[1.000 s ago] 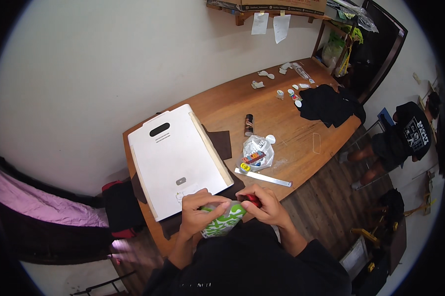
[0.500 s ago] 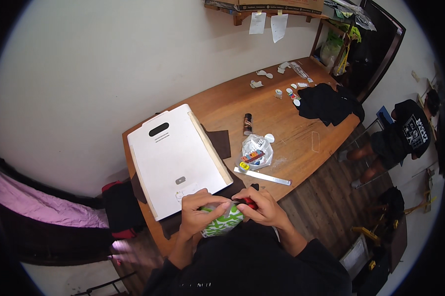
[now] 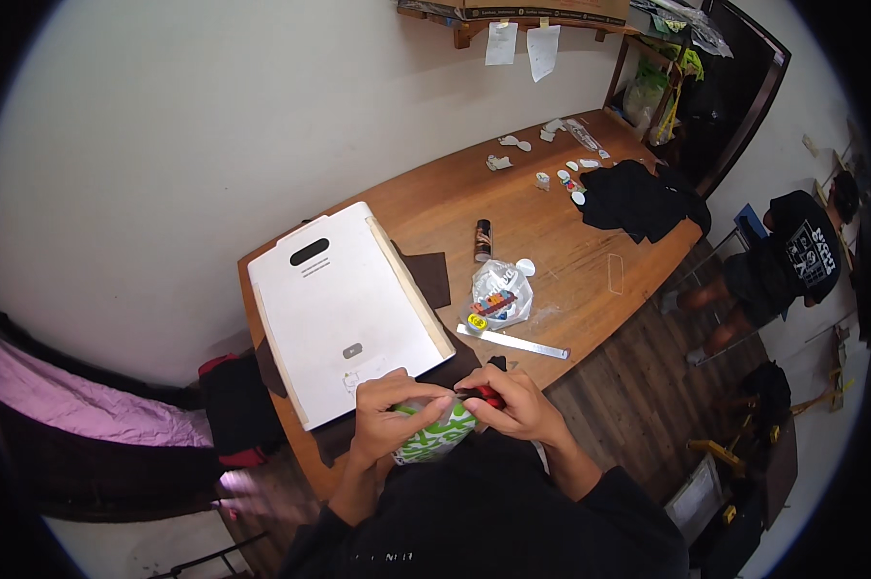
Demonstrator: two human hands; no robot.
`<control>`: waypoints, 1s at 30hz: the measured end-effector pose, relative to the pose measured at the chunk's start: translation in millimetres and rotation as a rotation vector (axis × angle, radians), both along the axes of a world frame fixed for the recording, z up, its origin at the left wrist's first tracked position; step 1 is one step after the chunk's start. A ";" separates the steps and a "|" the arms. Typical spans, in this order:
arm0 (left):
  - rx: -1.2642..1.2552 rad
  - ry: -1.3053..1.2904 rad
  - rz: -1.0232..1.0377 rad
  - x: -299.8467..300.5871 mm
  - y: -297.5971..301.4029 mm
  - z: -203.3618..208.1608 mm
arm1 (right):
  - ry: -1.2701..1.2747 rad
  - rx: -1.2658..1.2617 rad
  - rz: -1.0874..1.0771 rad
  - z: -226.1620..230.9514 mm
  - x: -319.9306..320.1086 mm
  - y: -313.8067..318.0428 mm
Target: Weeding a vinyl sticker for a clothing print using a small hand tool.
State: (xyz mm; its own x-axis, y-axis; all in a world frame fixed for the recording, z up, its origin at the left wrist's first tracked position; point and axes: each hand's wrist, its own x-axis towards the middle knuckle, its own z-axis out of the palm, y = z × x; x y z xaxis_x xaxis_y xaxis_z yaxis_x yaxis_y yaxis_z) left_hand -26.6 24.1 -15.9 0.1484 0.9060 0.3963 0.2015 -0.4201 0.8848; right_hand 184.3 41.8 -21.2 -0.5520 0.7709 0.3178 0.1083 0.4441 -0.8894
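Close to my body, a green-and-white patterned packet (image 3: 433,436) is held at its upper edge between both hands. My left hand (image 3: 387,413) pinches its left side with the thumb laid across the top. My right hand (image 3: 520,409) is closed at the packet's right corner, thumb and fingertips pressed together. Just behind the right fingers shows a red-and-black object (image 3: 485,394), mostly covered, so its kind and whether it is held are unclear. The two hands' fingertips almost meet over the packet.
A white panel (image 3: 358,299) with a dark oval slot lies on the wooden table (image 3: 435,217), left of centre. Beyond my hands are a metal ruler (image 3: 517,343), a plastic bag (image 3: 512,289), a dark can (image 3: 483,241) and black cloth (image 3: 638,201). Another person (image 3: 802,251) stands at right.
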 end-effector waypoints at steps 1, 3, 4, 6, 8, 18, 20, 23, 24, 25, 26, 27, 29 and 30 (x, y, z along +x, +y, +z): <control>-0.004 0.003 -0.003 -0.2 0.1 0.3 | 0.000 -0.001 0.000 0.3 -0.3 -0.1; -0.001 -0.002 -0.010 -0.4 0.3 0.3 | 0.021 0.011 -0.001 1.0 -0.7 -1.1; 0.003 -0.007 -0.016 -0.3 0.4 0.4 | 0.020 0.010 -0.002 0.4 -0.7 -1.2; 0.000 -0.006 -0.017 0.6 0.1 2.0 | 0.023 0.079 -0.011 -1.7 -0.7 -0.7; -0.003 -0.005 -0.016 0.8 -0.6 3.3 | 0.010 0.068 -0.009 -0.5 -0.4 -1.8; -0.003 -0.003 -0.022 -1.1 -1.5 1.6 | 0.029 0.051 0.026 -0.8 -1.0 -3.8; -0.002 0.002 -0.023 -1.4 -1.8 1.3 | 0.028 0.066 0.020 -0.7 -1.3 -3.4; -0.004 0.002 -0.017 -1.4 -2.5 2.1 | 0.026 0.092 0.010 0.1 -1.9 -3.4; -0.005 0.007 -0.019 -1.5 -2.4 2.2 | 0.024 0.104 0.006 0.2 -2.1 -3.7; -0.005 0.013 -0.021 -1.5 -2.4 2.4 | 0.024 0.104 0.005 -0.1 -2.3 -4.0; -0.006 0.013 -0.022 -1.2 -2.3 2.9 | 0.028 0.113 -0.004 -0.7 -2.3 -4.3; -0.008 0.010 -0.023 -0.8 -2.4 3.8 | 0.032 0.123 -0.014 -1.4 -2.4 -4.6; -0.010 0.007 -0.023 -0.5 -2.4 3.7 | 0.046 0.135 -0.017 -5.1 -3.1 -5.0; -0.013 0.003 -0.028 -0.6 -2.4 2.7 | 0.059 0.146 -0.019 -6.1 -3.4 -5.2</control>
